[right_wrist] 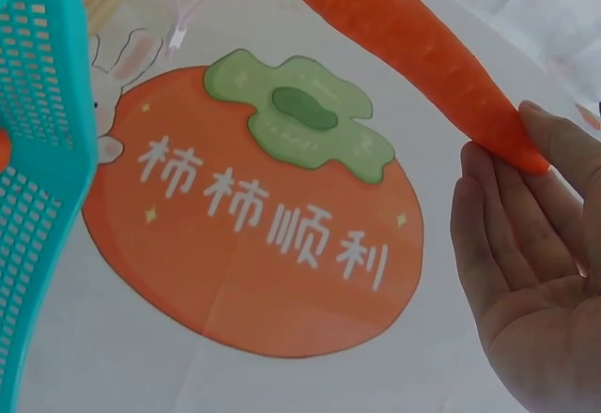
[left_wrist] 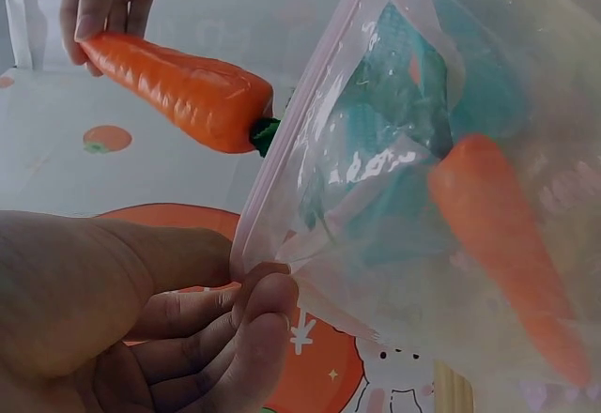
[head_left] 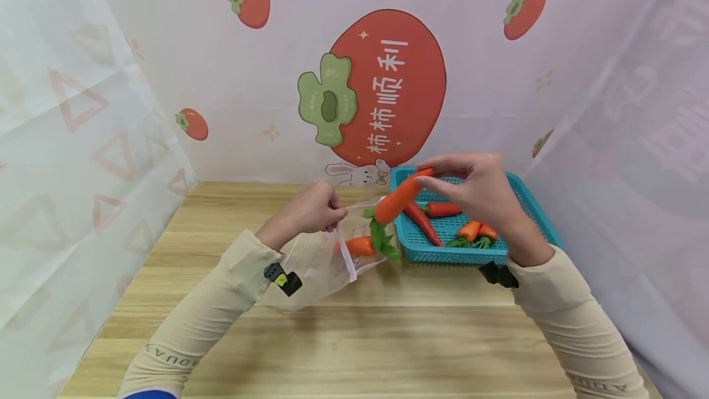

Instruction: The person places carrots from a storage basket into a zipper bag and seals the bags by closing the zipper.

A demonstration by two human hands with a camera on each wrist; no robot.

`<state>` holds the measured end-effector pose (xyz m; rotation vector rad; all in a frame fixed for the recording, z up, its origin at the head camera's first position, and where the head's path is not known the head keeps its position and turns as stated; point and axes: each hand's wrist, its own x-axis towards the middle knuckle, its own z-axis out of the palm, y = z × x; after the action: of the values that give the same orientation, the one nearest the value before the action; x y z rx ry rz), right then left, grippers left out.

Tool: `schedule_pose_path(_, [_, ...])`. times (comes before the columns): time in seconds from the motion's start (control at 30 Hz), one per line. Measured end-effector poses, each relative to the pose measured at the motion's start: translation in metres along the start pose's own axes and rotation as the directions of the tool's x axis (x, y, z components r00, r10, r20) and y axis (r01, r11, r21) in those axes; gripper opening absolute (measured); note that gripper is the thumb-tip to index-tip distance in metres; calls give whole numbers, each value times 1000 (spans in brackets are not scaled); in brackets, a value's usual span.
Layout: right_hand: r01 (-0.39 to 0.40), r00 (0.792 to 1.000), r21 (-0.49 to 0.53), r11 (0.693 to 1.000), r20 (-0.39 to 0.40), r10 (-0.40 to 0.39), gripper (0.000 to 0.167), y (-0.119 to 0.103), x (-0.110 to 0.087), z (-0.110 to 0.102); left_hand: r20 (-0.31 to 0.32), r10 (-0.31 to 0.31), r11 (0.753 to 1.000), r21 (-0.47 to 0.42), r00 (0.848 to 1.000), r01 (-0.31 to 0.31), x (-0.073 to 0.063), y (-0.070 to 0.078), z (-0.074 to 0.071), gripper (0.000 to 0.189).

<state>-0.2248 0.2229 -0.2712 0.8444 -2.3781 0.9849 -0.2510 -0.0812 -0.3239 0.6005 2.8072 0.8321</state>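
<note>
My left hand (head_left: 317, 209) pinches the rim of a translucent zip bag (left_wrist: 376, 178) between thumb and fingers, holding its mouth up. One orange carrot (left_wrist: 507, 253) lies inside the bag. My right hand (head_left: 476, 189) grips another carrot (head_left: 400, 199) by its narrow tip. This carrot slants with its thick, leafy end down, and its green leaves (head_left: 382, 240) hang at the bag's mouth in the head view. In the right wrist view my right hand (right_wrist: 535, 244) has thumb and fingers on the tip.
A turquoise perforated basket (head_left: 443, 255) stands at the right, near the back of the wooden table (head_left: 354, 343). In it lie a red chili pepper (head_left: 423, 225), a red carrot-like piece (head_left: 443, 209) and small orange carrots (head_left: 469, 230). A printed cloth (head_left: 476, 79) rises behind the table.
</note>
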Motion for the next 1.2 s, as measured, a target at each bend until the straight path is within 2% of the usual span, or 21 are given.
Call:
schedule_pose_path(0.3, [-43, 998, 72, 996, 58, 39, 23, 1, -2, 22, 2, 0, 1000, -8, 1000, 0, -2, 1, -1, 37])
schedule_pose_path(0.63, [-91, 995, 138, 986, 42, 86, 23, 4, -9, 47, 0, 6, 1000, -26, 1000, -6, -3, 1, -3, 38])
schedule_pose_path(1.03, [-81, 996, 216, 973, 52, 71, 24, 11, -22, 75, -15, 10, 1000, -30, 1000, -10, -4, 1, -5, 39])
schedule_pose_path(1.2, [-37, 999, 256, 966, 42, 27, 24, 14, -27, 86, -17, 14, 999, -34, 1000, -14, -4, 2, -5, 39])
